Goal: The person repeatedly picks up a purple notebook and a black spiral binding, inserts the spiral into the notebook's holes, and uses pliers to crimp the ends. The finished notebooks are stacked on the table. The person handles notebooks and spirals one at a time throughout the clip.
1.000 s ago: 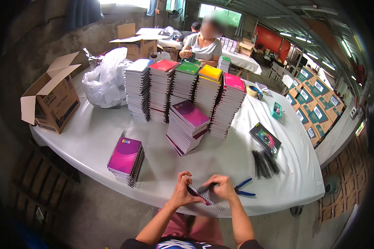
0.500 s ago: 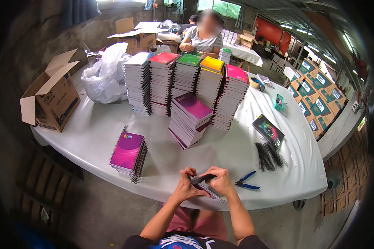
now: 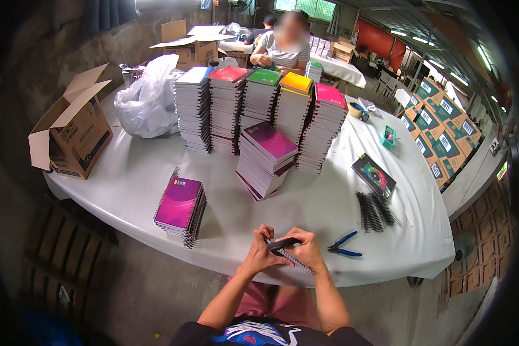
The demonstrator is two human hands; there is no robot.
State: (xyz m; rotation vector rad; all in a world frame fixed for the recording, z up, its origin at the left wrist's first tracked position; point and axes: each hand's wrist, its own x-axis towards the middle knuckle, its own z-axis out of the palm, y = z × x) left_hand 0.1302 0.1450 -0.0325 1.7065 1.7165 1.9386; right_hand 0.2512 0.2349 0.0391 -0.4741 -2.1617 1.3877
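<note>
At the table's near edge, my left hand [image 3: 259, 254] is closed round a spiral-bound notebook [image 3: 296, 262], held edge-up with its wire coil running toward me. My right hand [image 3: 307, 252] is closed on a black object [image 3: 284, 243] that lies across the notebook's far end; its kind is hard to make out. Pliers with blue handles [image 3: 345, 252] lie just right of my right hand. Left of my hands sits a stack of purple spiral notebooks [image 3: 180, 202]. A leaning pile of purple-covered notebooks [image 3: 268, 161], with no coils showing, stands beyond them.
Tall notebook stacks with white [image 3: 194, 115], red [image 3: 225, 115], green [image 3: 260, 106], yellow [image 3: 293, 112] and pink [image 3: 322, 132] covers line the far side. Black coils [image 3: 376, 211] and a dark booklet [image 3: 374, 175] lie right. An open carton [image 3: 78, 135] stands left. A person [image 3: 282, 49] works opposite.
The black object has tilted slightly between my hands, and my right hand has turned a little over the notebook. The whole view has shifted slightly; the stacks and pliers stay in place.
</note>
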